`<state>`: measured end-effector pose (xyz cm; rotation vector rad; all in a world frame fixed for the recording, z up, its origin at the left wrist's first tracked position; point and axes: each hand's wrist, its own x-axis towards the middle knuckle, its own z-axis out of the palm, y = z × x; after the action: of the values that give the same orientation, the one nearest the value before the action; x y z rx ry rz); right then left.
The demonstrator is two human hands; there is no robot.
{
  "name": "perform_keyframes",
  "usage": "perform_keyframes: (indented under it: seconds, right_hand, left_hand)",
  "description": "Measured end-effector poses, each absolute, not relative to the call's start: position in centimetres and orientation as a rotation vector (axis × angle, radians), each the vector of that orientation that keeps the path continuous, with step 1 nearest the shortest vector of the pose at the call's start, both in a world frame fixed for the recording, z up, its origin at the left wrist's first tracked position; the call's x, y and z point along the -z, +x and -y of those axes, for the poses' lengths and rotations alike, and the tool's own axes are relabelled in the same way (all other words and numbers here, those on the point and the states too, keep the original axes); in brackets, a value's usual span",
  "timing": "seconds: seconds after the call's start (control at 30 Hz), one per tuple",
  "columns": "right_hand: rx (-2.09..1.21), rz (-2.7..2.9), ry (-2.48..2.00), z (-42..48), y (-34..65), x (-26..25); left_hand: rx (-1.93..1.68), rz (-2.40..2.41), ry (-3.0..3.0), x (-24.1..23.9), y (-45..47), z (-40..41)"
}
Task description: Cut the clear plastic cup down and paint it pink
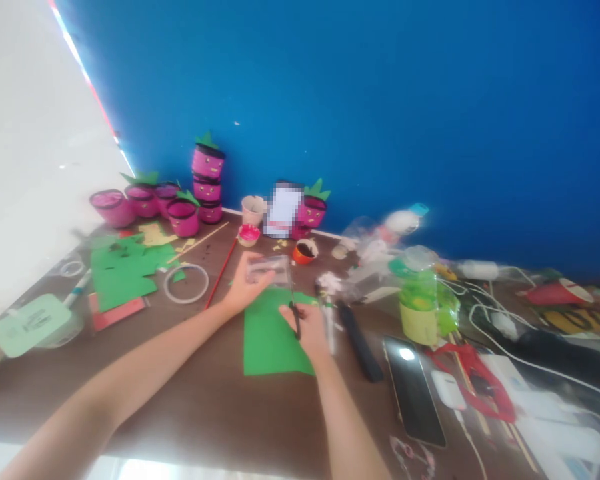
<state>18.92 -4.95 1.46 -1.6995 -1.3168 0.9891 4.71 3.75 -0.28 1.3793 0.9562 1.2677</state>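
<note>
Scissors (295,315) gripped in closed right hand (311,331) over green paper sheet (267,343); left hand (244,285) pinches clear plastic piece (269,270) at sheet's far edge.

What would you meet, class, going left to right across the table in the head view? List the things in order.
Pale green tag → green paper scraps → white ring → left hand holding a clear plastic piece → right hand with scissors → black bar → phone → white earbud case.
</note>
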Motion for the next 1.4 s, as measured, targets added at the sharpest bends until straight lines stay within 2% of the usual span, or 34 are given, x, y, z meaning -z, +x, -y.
perform_keyframes:
  seconds: [1.4]
  right_hand:
    - [-0.955,1.358,-1.738,5.16,19.32,-1.05]
  left_hand:
    - [-1.259,-0.917,1.642,0.36,4.76,-3.43]
